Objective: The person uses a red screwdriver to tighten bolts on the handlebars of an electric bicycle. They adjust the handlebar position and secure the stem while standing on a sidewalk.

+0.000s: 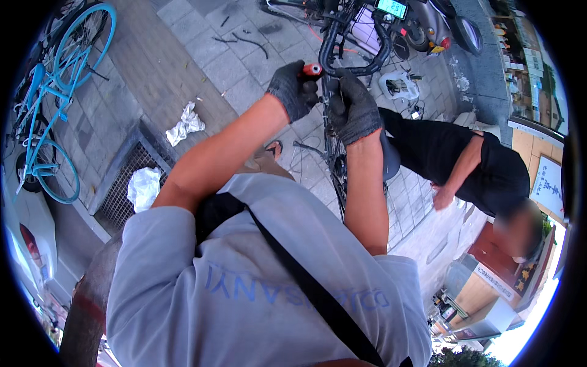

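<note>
My left hand (pixel 293 92), in a dark grey work glove, is closed around a short red cylinder (pixel 312 70) with a pale, round end; I cannot make out its exact kind. Just right of it, my right hand (pixel 354 109), gloved the same way, has its fingers bent and pressed together. Whatever those fingers may pinch is too small or hidden to name. Both hands are close beneath a bicycle's curved black handlebar (pixel 386 54). A lit display (pixel 391 7) sits at the far side of the bar. The bicycle frame is partly covered by my right hand and forearm.
A person in black (pixel 455 153) bends over close on the right. Dark tube pieces (pixel 252 43) lie on the paving ahead. Crumpled white plastic (pixel 185 124) is left of my arm, near a floor grate (pixel 125 177). A light-blue bicycle (pixel 46 122) stands far left.
</note>
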### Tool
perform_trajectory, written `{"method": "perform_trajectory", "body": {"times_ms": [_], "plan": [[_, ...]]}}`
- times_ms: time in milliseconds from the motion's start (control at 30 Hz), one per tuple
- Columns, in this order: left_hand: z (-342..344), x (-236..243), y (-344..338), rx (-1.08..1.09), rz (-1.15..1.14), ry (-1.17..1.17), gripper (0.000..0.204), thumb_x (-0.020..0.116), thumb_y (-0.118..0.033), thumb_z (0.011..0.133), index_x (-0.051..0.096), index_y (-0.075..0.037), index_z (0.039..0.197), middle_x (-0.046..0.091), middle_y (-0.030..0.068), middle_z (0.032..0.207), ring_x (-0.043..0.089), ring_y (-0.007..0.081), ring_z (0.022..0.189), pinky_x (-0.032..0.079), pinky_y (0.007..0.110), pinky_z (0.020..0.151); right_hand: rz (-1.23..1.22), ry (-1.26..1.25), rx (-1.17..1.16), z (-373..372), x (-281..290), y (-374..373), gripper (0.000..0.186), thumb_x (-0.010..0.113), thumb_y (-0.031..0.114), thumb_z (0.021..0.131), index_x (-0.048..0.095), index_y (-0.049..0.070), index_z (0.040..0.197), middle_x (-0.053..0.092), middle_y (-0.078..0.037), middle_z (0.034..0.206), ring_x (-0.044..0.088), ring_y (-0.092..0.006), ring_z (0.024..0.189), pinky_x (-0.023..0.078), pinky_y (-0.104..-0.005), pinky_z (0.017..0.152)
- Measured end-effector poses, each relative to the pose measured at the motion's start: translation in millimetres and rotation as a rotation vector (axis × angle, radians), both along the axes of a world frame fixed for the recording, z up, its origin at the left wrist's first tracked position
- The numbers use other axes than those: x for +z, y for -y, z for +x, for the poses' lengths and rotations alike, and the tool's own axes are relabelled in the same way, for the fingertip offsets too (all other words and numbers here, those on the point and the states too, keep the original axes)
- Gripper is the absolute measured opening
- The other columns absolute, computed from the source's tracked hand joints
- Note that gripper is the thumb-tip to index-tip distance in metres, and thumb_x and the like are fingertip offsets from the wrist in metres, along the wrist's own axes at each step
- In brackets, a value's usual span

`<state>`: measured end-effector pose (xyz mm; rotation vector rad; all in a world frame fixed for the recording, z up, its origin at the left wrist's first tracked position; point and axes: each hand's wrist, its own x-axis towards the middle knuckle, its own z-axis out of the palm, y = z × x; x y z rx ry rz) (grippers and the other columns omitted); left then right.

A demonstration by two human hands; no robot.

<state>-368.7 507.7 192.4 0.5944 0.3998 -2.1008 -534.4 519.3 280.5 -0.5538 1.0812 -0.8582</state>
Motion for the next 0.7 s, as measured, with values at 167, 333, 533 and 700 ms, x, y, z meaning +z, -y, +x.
{"method": "perform_trajectory", "body": {"times_ms": [167,333,533,700], "plan": [[-0.7,16.5,-12.4,-0.061,0.086,0.060,0.041,0.045,-0.043,0.102,0.064,-0.008,0.094,0.047,0.0012,0.053,0.034,0.0142,0.039,0.029,0.028,0.037,0.058,-0.045,-0.113,0.2,-5.2,1.9,0.032,0.055,0.008,0.097,0.061,0.008,0.128,0.071,-0.010,0.106,0.062,-0.0155,0.070,0.050,-0.0303,0.055],[-12.3,11.5,-24.7,-0.124,-0.043,0.202,0.026,0.060,-0.035,0.095,0.059,-0.011,0.083,0.052,0.0014,0.057,0.044,0.0126,0.038,0.032,0.027,0.032,0.023,0.327,-0.196,-18.8,-31.3,-5.8,0.044,0.048,-0.010,0.083,0.058,-0.001,0.125,0.066,-0.018,0.104,0.067,-0.0324,0.096,0.061,-0.0541,0.092],[36.6,18.2,-22.1,-0.350,-0.255,-0.033,0.016,0.066,-0.033,0.093,0.063,-0.018,0.090,0.060,-0.0030,0.070,0.053,0.0119,0.046,0.042,0.029,0.040,-0.360,0.034,0.001,4.8,-84.4,30.5,0.026,0.057,0.010,0.093,0.064,0.004,0.118,0.068,-0.012,0.104,0.066,-0.0288,0.097,0.056,-0.0448,0.092],[18.1,50.5,-43.3,-0.302,-0.224,0.429,0.022,0.068,-0.038,0.089,0.060,-0.018,0.084,0.058,-0.0015,0.069,0.051,0.0118,0.049,0.040,0.030,0.043,0.162,-0.009,-0.127,8.9,-86.1,35.5,0.032,0.056,0.020,0.095,0.068,0.002,0.119,0.069,-0.016,0.108,0.066,-0.0307,0.098,0.056,-0.0442,0.089]]}}
